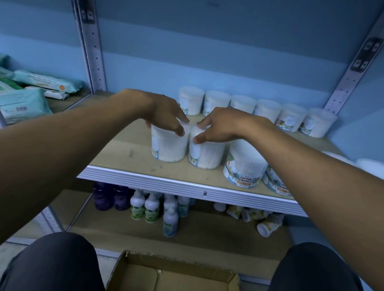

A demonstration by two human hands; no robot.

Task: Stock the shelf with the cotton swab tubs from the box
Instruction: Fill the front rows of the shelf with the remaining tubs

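The shelf (123, 159) already carries a back row of tubs (242, 108) and a front row w/ approx. four more. The box (171, 285) on the floor shows no tubs in its visible part, so the task looks nearly done. Left hand (163, 114) grips the left tub (168, 146) from above; right hand (221, 127) grips the right tub (205, 154), both standing on the shelf, not yet let go.

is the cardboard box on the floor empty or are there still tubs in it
Empty, as far as shown: the cardboard box between the knees has open flaps and only bare brown bottom visible, no tubs. Its near end is cut off by the frame.
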